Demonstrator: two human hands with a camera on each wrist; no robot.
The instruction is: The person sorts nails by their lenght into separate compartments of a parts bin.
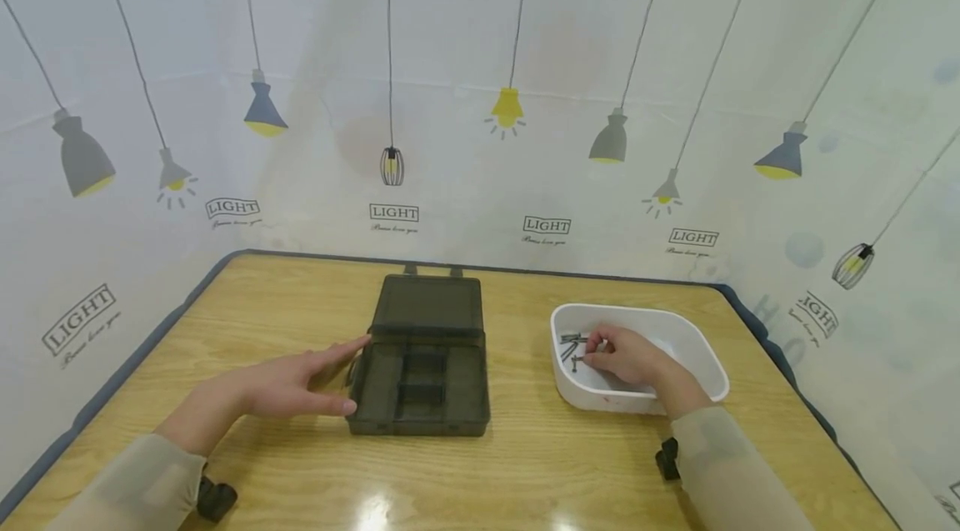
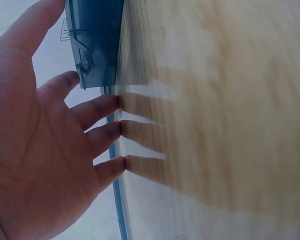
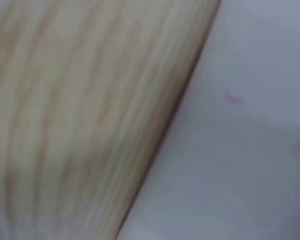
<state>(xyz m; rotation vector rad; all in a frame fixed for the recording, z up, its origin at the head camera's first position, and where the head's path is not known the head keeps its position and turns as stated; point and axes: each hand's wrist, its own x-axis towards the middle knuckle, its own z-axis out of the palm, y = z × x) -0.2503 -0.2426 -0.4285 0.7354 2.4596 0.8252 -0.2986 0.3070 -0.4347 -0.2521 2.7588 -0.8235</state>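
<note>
A dark translucent plastic compartment box (image 1: 468, 406) sits on the table with its lid (image 1: 427, 303) raised toward the back. My left hand (image 1: 288, 381) is spread at the box's left side, thumb and index finger against it. In the left wrist view, the other fingertips of that hand (image 2: 55, 145) rest on the tabletop. To the right, my right hand (image 1: 626, 356) reaches into a white tub (image 1: 693, 339), its fingertips pinching a small screw (image 1: 575, 364). Several more screws (image 1: 572, 339) lie by the tub's left wall. The right wrist view shows the tub's outer wall (image 3: 240, 150), with no hand visible.
The wooden table (image 1: 300, 464) has a dark blue edge (image 1: 525, 271) along its back and sides. Behind it hangs a pale curtain (image 1: 450, 31) printed with lamps. Table surface lies between the box and the tub.
</note>
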